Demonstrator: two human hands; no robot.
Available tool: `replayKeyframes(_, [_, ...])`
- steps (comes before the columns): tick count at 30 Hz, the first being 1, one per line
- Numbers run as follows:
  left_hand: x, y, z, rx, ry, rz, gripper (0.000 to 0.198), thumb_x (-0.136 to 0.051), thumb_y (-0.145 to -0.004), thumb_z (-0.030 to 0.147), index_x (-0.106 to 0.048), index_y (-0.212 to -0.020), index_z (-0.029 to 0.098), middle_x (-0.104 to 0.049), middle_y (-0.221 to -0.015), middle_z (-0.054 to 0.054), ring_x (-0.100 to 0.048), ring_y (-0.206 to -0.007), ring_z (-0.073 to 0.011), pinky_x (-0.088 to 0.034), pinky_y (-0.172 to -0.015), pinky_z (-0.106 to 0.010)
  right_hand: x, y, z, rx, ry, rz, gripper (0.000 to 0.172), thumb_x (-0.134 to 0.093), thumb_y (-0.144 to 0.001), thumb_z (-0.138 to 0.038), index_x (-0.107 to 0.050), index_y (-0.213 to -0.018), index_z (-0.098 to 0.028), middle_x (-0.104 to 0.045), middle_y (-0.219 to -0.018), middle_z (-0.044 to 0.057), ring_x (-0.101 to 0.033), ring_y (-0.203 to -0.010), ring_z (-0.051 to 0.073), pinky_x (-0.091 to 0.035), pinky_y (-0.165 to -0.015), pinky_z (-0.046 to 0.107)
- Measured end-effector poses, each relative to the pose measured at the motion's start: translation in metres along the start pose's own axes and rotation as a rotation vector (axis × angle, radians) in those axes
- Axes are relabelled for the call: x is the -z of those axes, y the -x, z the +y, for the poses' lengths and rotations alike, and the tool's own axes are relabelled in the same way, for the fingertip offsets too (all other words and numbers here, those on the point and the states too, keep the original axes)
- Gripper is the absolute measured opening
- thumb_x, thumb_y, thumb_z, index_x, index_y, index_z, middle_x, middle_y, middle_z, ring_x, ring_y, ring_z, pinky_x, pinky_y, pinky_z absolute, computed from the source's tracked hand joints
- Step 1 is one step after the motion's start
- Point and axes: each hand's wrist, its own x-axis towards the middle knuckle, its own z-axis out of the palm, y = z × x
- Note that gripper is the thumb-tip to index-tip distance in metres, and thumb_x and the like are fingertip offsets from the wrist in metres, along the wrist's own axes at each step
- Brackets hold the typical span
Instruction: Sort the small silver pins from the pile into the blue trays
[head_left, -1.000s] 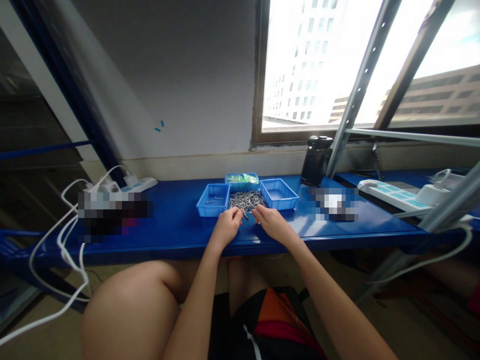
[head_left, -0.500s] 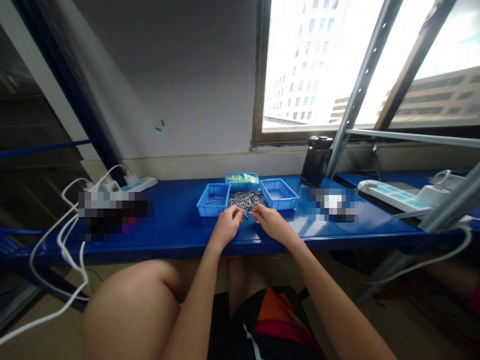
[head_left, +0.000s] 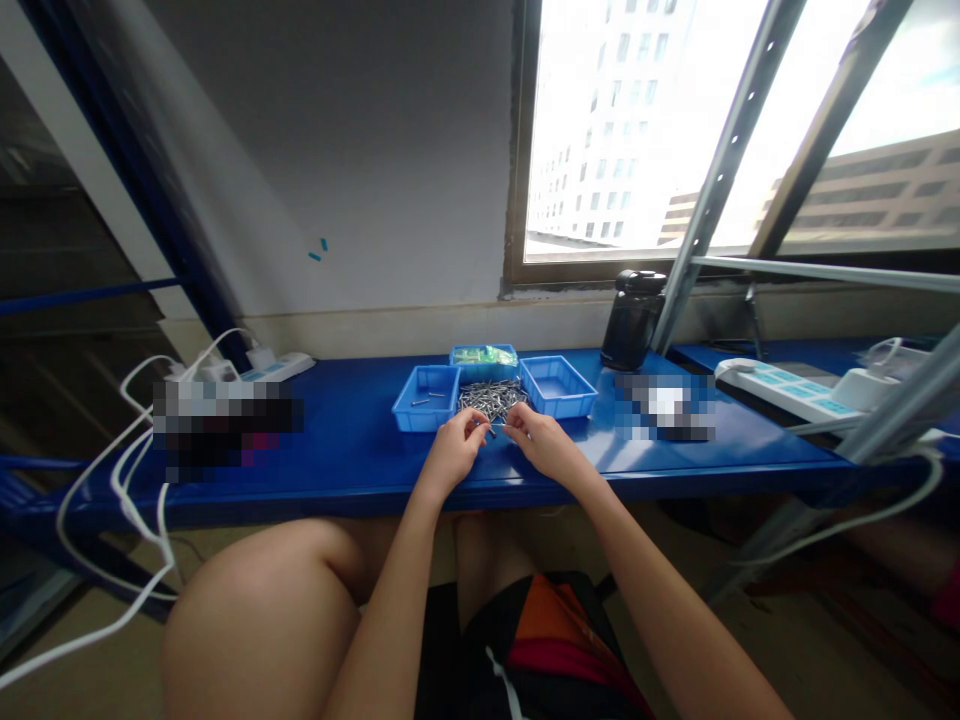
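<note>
Left grip: the left hand [head_left: 452, 452] has its fingers curled in, thumb tip pressed to forefinger tip, closed in a pinch. Whether a pin sits in the pinch is too small to tell.
Right grip: the right hand [head_left: 546, 447] lies palm down with its fingertips [head_left: 512, 431] drawn toward the left ones. I cannot tell if this pinch is closed or what it holds.
Gap between the grips: narrow, the two sets of fingertips almost meeting.
Pins: one loose pile of pins [head_left: 493, 398] lies on the bench [head_left: 352, 450], just beyond both grips, its near edge at the fingertips.
Trays: three blue ones ring the pile. The left tray [head_left: 426, 398] holds two pins, the right tray [head_left: 557, 387] looks bare, and the back tray [head_left: 484, 357] holds something green.
Farther out: one black canister [head_left: 631, 320] stands right of the trays, under the window.
Power strips: two, a left strip [head_left: 274, 368] and a right strip [head_left: 780, 388], both well apart from the hands.
</note>
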Motion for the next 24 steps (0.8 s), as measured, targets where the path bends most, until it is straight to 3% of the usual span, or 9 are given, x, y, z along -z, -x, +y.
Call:
replayKeyframes(8, [0.0016, 0.0009, 0.0039, -0.003, -0.047, -0.001, 0.022, -0.045, -0.081, 0.035, -0.057, -0.077, 0.016, -0.059, -0.062, 0.0, -0.054, -0.057, -0.0136, -0.04, -0.059, -0.023, -0.002, -0.0007, 0.0025, -0.015, -0.023, 0.002, 0.009, -0.045, -0.087, -0.027, -0.049, -0.082, -0.02, -0.061, -0.074, 0.002, -0.057, -0.069, 0.015, -0.04, -0.065, 0.023])
replayKeyframes(14, [0.0018, 0.0002, 0.0023, -0.012, -0.108, -0.001, 0.037, -0.038, -0.085, 0.041, -0.052, -0.062, 0.016, -0.054, -0.053, 0.001, -0.05, -0.053, -0.0122, -0.036, -0.056, -0.023, 0.0003, 0.0002, -0.0004, -0.018, -0.01, -0.032, 0.026, -0.036, -0.091, -0.029, -0.046, -0.069, -0.02, -0.059, -0.066, 0.001, -0.057, -0.065, 0.014, -0.039, -0.065, 0.023])
replayKeyframes(24, [0.0004, -0.001, -0.0011, -0.036, -0.08, 0.002, 0.038, -0.035, -0.087, 0.042, -0.048, -0.061, 0.017, -0.055, -0.056, 0.001, -0.052, -0.055, -0.012, -0.036, -0.056, -0.022, 0.0008, 0.0008, -0.0033, -0.031, -0.003, -0.019, 0.032, -0.032, -0.093, -0.034, -0.043, -0.066, -0.02, -0.057, -0.062, -0.001, -0.054, -0.059, 0.013, -0.038, -0.063, 0.023])
